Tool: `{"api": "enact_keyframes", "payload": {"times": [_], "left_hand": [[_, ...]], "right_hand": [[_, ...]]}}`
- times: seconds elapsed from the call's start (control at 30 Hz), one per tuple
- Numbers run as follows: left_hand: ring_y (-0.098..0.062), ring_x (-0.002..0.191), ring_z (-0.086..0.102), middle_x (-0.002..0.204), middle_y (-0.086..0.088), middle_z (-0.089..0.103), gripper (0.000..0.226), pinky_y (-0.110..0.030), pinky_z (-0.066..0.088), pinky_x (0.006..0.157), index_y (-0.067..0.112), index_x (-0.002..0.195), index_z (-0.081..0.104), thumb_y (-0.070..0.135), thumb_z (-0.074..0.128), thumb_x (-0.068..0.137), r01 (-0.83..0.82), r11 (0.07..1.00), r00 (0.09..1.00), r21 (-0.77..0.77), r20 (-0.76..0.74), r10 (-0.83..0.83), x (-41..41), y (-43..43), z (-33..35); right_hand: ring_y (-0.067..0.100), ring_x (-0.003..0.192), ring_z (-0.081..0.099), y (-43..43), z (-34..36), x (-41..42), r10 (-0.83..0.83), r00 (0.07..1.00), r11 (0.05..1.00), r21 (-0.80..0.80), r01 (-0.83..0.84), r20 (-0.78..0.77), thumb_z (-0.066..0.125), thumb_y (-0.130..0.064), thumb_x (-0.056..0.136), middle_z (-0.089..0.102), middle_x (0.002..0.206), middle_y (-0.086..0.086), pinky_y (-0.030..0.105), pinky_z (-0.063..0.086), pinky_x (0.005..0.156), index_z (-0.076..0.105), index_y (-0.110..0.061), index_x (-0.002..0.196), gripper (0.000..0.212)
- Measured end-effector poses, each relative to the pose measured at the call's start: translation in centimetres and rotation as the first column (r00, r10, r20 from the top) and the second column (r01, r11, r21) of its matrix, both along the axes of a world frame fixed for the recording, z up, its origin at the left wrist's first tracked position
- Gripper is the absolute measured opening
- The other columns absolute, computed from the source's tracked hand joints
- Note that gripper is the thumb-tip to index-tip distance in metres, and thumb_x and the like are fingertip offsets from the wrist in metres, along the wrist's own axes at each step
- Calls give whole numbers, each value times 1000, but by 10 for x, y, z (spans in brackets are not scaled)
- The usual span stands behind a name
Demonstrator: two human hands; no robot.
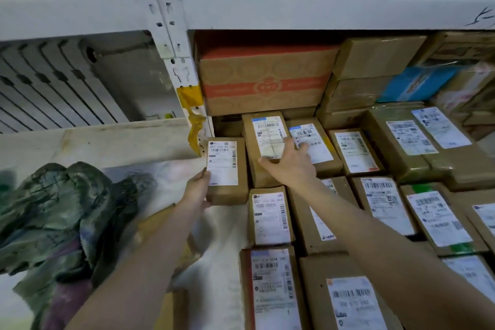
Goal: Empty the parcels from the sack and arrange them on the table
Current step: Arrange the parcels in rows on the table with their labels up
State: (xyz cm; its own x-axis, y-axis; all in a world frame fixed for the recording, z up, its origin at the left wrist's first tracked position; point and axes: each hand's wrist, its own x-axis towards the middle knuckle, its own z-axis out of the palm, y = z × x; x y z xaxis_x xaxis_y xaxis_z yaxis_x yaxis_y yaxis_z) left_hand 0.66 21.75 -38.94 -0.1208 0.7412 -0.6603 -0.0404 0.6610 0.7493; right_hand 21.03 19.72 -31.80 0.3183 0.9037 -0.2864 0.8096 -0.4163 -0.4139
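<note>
My left hand (197,190) grips the near left corner of a small brown parcel (227,171) with a white label, at the left end of the rows. My right hand (290,162) lies flat with spread fingers on a taller brown parcel (263,147) just to its right, fingertips reaching onto the neighbouring labelled parcel (313,142). Several more labelled brown parcels (270,218) lie in rows across the white table (219,262). The crumpled dark green sack (59,211) lies at the left.
A large orange-patterned carton (267,80) and stacked brown boxes (375,59) fill the back under a white shelf (294,8). A white shelf upright (171,43) with yellow tape stands left of the parcels. A blue box (417,83) sits at the right.
</note>
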Motion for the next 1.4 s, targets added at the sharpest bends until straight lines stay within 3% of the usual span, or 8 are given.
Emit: {"api": "enact_keyframes", "payload": {"times": [0.37,0.57,0.7,0.83,1.07,1.2,1.3,1.4], "left_hand": [[-31,128,45,144,-7,47,45,-44,41,105,20,145,39,34,35,102,90,996,968,26,-239,-81,6,0,2],[-36,137,21,146,-21,24,95,-48,27,108,10,147,16,49,66,77,104,994,517,-21,-853,-72,-33,-62,22],[-36,144,4,154,-22,-4,134,-52,20,113,12,148,-18,49,80,64,22,966,587,-259,-779,-223,-45,-99,9],[-39,135,25,147,-25,18,116,-50,29,106,15,150,-3,33,78,69,-55,988,615,-147,-784,-82,-38,-108,15],[-34,88,62,109,-14,64,64,-45,57,74,16,111,55,24,71,50,-311,949,931,56,-180,316,-27,-121,44],[-35,89,68,112,-18,67,59,-45,54,81,7,118,66,18,58,61,-225,973,786,-46,581,210,-27,-144,61],[-37,90,70,112,-23,68,50,-47,58,75,3,97,76,22,60,54,-182,983,663,-5,738,127,-22,-157,62],[-34,87,70,106,-21,70,44,-43,58,74,5,90,76,13,35,76,-163,987,752,-15,645,134,-20,-156,59]], "right_hand": [[30,124,38,5,-5,-27,60,985,981,-193,-29,160,59,-77,69,33,135,15,38,42,85,15,-15,143,106],[32,144,11,-22,3,-58,194,970,959,182,-219,146,66,-44,82,8,155,15,48,22,113,27,-10,138,76],[33,139,19,-50,7,-79,321,941,927,237,-289,-105,69,-34,81,15,149,15,39,26,112,31,-10,137,71],[29,132,34,-68,-2,-71,329,909,938,204,-282,-256,67,-23,85,29,140,11,34,33,108,39,-12,138,60],[19,112,60,-90,-13,-58,230,820,973,119,-197,-524,52,-4,91,66,116,7,20,43,88,63,-10,119,30],[20,111,60,-94,-12,-65,24,598,977,-108,-184,-802,65,-22,89,64,121,5,35,47,99,56,-15,123,36],[22,106,65,-98,-6,-63,-207,222,912,-270,-310,-953,66,-26,88,69,112,5,43,53,90,58,-18,122,36],[22,98,70,-98,-8,-59,-201,178,921,-248,-300,-963,68,-19,86,71,112,7,36,58,71,53,-18,131,47]]}}
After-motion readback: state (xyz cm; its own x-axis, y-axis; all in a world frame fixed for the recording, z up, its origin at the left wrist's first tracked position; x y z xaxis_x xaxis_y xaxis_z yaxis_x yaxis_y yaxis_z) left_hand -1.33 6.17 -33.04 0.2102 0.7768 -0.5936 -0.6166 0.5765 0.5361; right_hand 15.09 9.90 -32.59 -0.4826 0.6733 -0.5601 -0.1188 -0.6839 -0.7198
